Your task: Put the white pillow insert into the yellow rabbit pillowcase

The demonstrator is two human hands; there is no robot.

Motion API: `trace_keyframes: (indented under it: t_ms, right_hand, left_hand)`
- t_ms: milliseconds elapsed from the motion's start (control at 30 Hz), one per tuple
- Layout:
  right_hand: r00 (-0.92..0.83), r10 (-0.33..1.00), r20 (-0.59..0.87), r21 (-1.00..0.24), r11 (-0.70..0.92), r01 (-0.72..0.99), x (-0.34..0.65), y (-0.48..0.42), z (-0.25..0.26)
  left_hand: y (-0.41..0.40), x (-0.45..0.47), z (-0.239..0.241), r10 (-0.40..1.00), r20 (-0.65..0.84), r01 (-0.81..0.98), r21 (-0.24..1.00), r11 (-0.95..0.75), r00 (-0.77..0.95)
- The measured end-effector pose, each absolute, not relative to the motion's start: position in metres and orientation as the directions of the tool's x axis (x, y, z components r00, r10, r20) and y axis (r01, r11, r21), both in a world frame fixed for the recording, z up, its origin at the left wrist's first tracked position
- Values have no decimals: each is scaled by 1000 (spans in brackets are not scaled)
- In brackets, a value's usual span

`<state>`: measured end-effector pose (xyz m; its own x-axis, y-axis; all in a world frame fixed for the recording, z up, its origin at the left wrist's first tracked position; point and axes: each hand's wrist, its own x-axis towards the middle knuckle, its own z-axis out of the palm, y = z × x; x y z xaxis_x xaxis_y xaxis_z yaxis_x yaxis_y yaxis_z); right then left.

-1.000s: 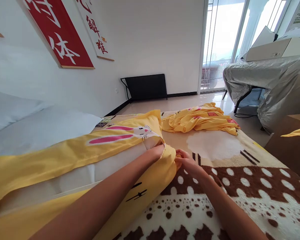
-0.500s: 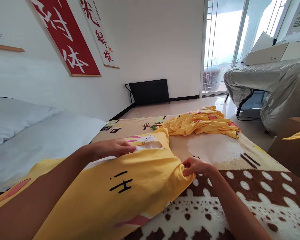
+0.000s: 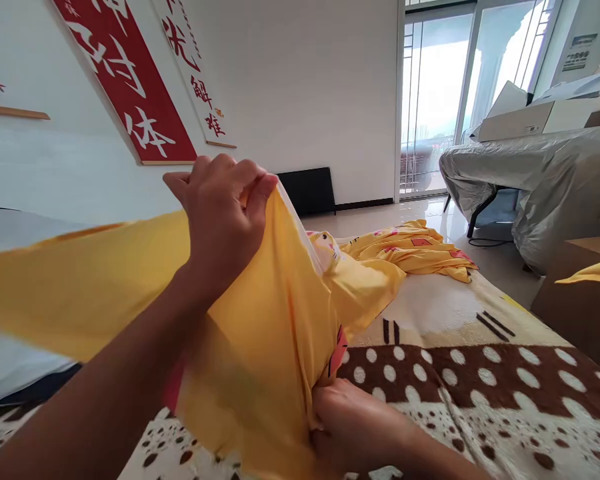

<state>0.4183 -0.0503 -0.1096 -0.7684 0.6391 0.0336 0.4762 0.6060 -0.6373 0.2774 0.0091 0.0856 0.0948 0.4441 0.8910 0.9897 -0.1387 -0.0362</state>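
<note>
My left hand (image 3: 223, 217) is raised, its fingers pinched on the upper edge of a yellow pillowcase (image 3: 265, 313). The cloth hangs from that hand and stretches off to the left in a blurred sweep. Lower down, my right hand (image 3: 347, 417) is closed on the gathered right side of the pillowcase, near the patterned blanket (image 3: 430, 293). A white inner edge and a printed animal face show beyond the left hand. The fingertips of the right hand are partly hidden by folds.
Another crumpled yellow cloth (image 3: 415, 247) lies at the blanket's far end. White pillows (image 3: 15, 360) are partly covered at the left. A dark panel (image 3: 307, 190) leans by the wall. Plastic-covered furniture (image 3: 555, 167) bears boxes, and a cardboard box (image 3: 575, 293) stands at the right.
My left hand has risen, lifting the pillowcase edge off the bed. The right hand has come down and nearer with its side, and the "Hi" print is out of sight.
</note>
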Motion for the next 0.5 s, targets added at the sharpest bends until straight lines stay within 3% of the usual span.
trace_keyframes:
  t_ms: [133,333,433,500]
  right_hand:
    - [-711,703,-2,-734,482,478,394,-54,-123]
    - [-632,771,73,-909,312,276,365,-58,-167]
    - [-560,828,23,-902,259,346,360,-61,-189]
    - [-554,832,40,-901,269,340,358,-63,-196]
  left_hand:
    - [21,270,76,524,850,993,19,-114,44]
    - [48,227,30,684,728,977,104,-186,52]
    - [21,190,-15,837,545,935,321,-153,-50]
    - [-17,167,-55,953,250,901,431,50,-173]
